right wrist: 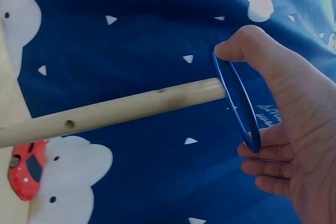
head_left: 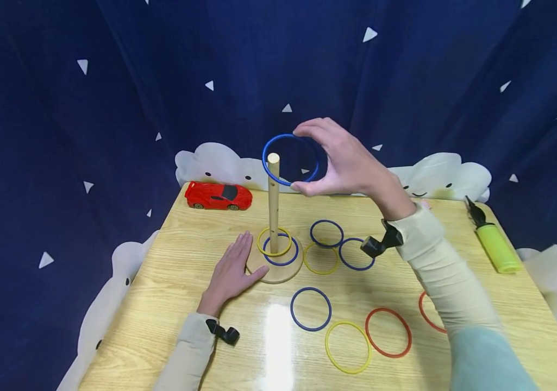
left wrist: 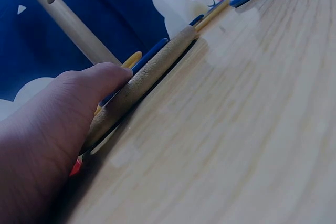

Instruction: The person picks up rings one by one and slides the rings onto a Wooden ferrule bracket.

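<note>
In the head view my right hand (head_left: 339,155) pinches a thin blue ring (head_left: 264,158) between the thumb and fingers. The ring hangs tilted right at the top end of an upright wooden peg (head_left: 274,203), overlapping it. In the right wrist view, the peg's tip (right wrist: 218,88) meets the ring's near side. The peg stands on a round wooden base (head_left: 278,277), where a yellow ring (head_left: 258,240) and another blue ring (head_left: 283,264) lie around it. With fingers extended, my left hand (head_left: 233,271) rests beside the base, its thumb (left wrist: 113,77) against the rim.
Several loose rings lie right of and in front of the base, among them a blue ring (head_left: 292,310), a yellow ring (head_left: 327,347) and a red ring (head_left: 411,336). A red toy car (head_left: 217,196) sits at the back left, a yellow-green pump (head_left: 498,250) at the right.
</note>
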Demonstrator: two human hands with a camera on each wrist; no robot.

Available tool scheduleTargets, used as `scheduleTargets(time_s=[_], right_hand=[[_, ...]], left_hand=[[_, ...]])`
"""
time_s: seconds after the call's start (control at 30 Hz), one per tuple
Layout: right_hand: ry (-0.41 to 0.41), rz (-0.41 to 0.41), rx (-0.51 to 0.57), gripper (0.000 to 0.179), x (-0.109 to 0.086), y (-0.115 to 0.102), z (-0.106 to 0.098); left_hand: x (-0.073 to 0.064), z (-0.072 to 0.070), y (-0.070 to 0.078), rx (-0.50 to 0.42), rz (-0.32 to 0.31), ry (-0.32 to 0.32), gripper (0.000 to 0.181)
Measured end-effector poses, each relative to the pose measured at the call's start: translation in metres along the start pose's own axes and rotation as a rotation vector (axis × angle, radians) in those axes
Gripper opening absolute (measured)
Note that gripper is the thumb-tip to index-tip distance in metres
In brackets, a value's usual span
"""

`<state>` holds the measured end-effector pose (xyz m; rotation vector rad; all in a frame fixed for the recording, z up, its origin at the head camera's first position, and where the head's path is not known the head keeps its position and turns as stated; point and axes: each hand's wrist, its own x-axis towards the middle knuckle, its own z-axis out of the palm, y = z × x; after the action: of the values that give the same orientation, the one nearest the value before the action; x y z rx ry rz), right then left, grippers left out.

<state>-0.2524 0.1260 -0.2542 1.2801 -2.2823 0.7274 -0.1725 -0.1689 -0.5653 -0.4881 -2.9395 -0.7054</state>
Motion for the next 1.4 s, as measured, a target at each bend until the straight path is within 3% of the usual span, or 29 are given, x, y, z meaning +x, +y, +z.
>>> scheduleTargets(time_s=[0.23,0.63,0.87,1.2,1.4], right_hand=[[-0.061,0.002,-0.014,0.086,-0.009,0.002,0.021],[-0.177,0.049,-0.013,0.089,-0.041,0.011,0.062],[-0.207,0.081,0.027,0.090,-0.069,0.021,0.098],[-0.235,0.144,0.062,0.083,-0.112,0.031,0.159],[-0.277,0.186,0.065,0.090,-0.132,0.037,0.192]], left_hand=[[0.001,0.000,0.002,0.011,-0.019,-0.027,0.106],[0.001,0.001,0.003,0.018,-0.024,-0.036,0.106],[0.001,0.001,0.003,0.012,0.010,0.010,0.103],[-0.001,0.000,0.004,0.012,0.017,0.011,0.105],[0.001,0.000,0.003,0.018,0.008,-0.007,0.106]])
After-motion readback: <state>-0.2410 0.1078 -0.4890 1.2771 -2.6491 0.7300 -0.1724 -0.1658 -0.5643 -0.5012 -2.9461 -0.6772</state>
